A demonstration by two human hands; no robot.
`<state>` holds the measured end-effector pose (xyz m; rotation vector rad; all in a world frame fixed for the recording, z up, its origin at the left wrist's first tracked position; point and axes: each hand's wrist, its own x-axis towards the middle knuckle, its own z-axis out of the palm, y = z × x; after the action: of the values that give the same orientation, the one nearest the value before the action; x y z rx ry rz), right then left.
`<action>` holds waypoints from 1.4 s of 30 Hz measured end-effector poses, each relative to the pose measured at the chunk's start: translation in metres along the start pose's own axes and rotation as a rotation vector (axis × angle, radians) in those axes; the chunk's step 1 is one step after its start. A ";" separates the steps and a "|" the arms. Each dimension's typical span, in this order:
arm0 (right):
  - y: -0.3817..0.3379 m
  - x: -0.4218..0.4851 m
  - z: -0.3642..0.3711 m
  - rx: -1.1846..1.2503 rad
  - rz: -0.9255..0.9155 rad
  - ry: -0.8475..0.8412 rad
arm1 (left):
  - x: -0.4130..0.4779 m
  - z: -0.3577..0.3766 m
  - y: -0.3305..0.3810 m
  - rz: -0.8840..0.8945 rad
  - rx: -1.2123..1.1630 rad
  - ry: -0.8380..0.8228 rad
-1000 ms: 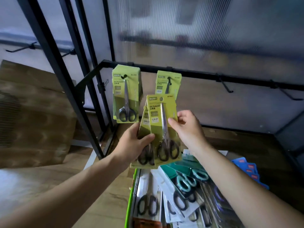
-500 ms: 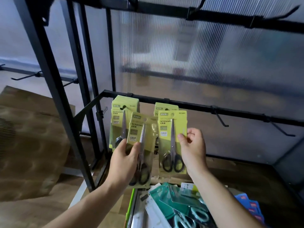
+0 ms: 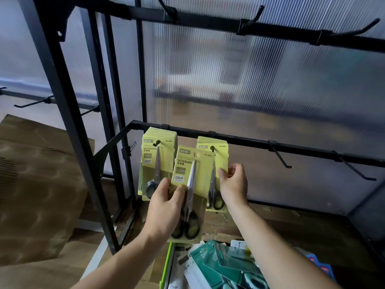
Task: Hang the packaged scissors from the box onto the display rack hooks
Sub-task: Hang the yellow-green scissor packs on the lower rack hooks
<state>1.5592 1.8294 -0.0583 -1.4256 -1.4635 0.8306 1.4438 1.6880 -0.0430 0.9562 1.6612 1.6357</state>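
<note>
So the black rack (image 3: 68, 122) has a lower rail (image 3: 250, 141) with two lots of yellow scissor packs hanging off it, a left stack (image 3: 158, 151) and a right stack (image 3: 220, 149), close together. Two more hooks (image 3: 280, 157) poke out further right. The upper rail (image 3: 208, 21) carries hooks too. Down on the wood floor (image 3: 87, 263) there's cardboard (image 3: 37, 195) on the left and a green-edged box (image 3: 166, 265) near the bottom.

Scissors pack (image 3: 219, 161) now hung on second hook (image 3: 212, 148), right hand (image 3: 233, 184) pinching its edge

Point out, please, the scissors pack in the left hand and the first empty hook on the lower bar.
Scissors pack (image 3: 179, 177): head view, on its GRIP label.
Empty hook (image 3: 281, 158): head view, middle of its shaft.
</note>
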 end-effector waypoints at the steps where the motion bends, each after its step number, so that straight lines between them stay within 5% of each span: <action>1: -0.001 0.003 0.002 -0.012 0.008 -0.001 | 0.002 0.002 0.000 -0.001 -0.003 -0.021; 9: 0.008 0.002 -0.011 0.002 0.006 0.034 | 0.015 0.022 -0.010 0.037 0.013 -0.078; 14: 0.004 -0.021 -0.031 0.290 -0.136 -0.154 | 0.025 0.037 -0.017 0.000 -0.006 -0.107; 32: 0.007 -0.004 -0.013 -0.074 -0.256 -0.023 | 0.054 0.054 -0.030 -0.057 0.249 -0.102; 42: 0.006 0.019 -0.002 -0.179 -0.154 0.025 | 0.075 0.059 -0.034 -0.078 0.413 -0.308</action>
<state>1.5645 1.8490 -0.0599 -1.4268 -1.6389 0.5966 1.4483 1.7841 -0.0749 1.2527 1.8211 1.0465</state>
